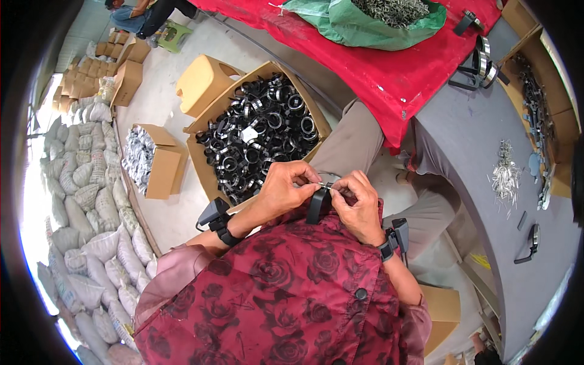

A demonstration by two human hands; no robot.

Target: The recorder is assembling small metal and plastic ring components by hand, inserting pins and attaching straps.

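Observation:
My left hand (286, 187) and my right hand (358, 204) meet in front of my chest, thumbs and fingers pinched around the ends of a ring-shaped clamp (315, 208). The clamp has a wide black strip hanging below my fingertips and a silvery curved part behind them. Between the two pinches shows a thin metal pin or screw (325, 185), too small to tell exactly. My fingers hide much of the clamp's joint. Each wrist wears a black strapped device.
An open carton (194, 146) of black-and-silver rings stands ahead left, beside a yellow stool (204, 85). A red-covered table (365, 73) bears a green sack (353, 27) of metal pieces. On the grey tabletop (468, 128) at right lie loose pins (505, 176) and several clamps. Sacks (91, 201) line the left.

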